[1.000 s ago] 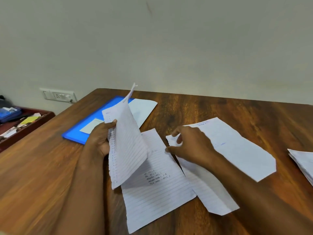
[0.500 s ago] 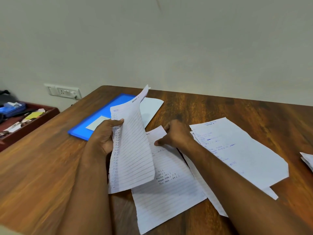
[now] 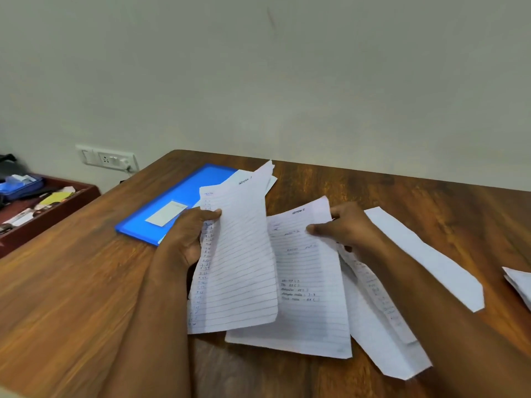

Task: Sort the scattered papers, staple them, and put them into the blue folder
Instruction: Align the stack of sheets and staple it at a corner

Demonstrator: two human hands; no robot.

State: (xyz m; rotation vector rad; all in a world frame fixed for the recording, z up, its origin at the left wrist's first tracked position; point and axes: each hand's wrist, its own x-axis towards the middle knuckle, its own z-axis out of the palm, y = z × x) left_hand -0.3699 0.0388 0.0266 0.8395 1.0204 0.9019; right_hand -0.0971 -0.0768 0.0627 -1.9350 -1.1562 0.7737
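My left hand point(image 3: 186, 239) grips a small sheaf of lined papers point(image 3: 238, 254), held tilted above the table. My right hand point(image 3: 344, 228) pinches the top right corner of another lined sheet point(image 3: 310, 282) and lifts that corner off the wood. The blue folder point(image 3: 178, 196) lies shut behind my left hand, a pale label on its cover, partly hidden by the held papers. More written sheets point(image 3: 382, 320) lie under my right forearm, and a plain sheet point(image 3: 425, 254) lies to their right.
The wooden table point(image 3: 71, 297) runs up to a pale wall. Another stack of paper point(image 3: 520, 285) shows at the right edge. A dark red tray point(image 3: 43, 208) of small items stands to the left, below a wall socket point(image 3: 109, 160).
My right hand has moved onto the middle sheet and raised its top corner. The left hand's papers have tilted a little flatter. The camera has shifted left.
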